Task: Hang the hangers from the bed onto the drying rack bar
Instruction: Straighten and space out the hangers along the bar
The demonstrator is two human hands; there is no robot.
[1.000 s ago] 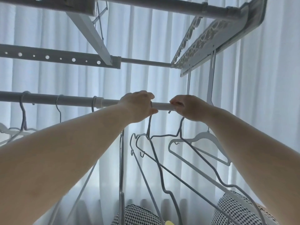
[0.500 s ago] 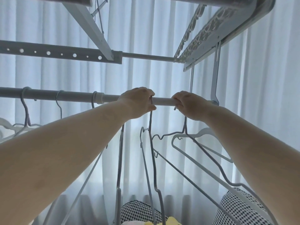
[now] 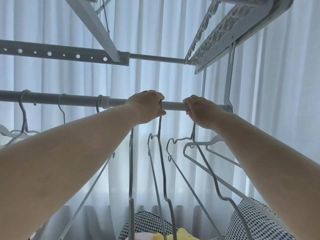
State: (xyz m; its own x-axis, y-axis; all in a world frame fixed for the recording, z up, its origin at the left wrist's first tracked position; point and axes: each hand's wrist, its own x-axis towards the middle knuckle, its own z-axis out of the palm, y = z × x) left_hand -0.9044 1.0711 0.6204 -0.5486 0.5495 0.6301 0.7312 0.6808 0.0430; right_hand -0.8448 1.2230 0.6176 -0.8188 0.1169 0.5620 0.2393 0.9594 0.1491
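Observation:
The grey drying rack bar (image 3: 173,106) runs across the middle of the head view. My left hand (image 3: 147,106) is raised to it and pinches the hook of a thin grey hanger (image 3: 162,163) against the bar. My right hand (image 3: 199,110) grips the hook of another grey hanger (image 3: 206,163) at the bar's right end. More hangers dangle below both hands, among them a white one (image 3: 214,153). Three hooks (image 3: 23,108) sit on the bar further left.
The rack's upper frame, with a perforated rail (image 3: 52,53) and a lattice side rail (image 3: 225,26), is overhead. White curtains (image 3: 277,118) fill the background. Houndstooth cushions (image 3: 251,222) and a yellow item (image 3: 173,236) lie at the bottom edge.
The view has tilted down slightly, so the bar and both hands sit a little higher in frame. The hangers under my left hand have swung more upright.

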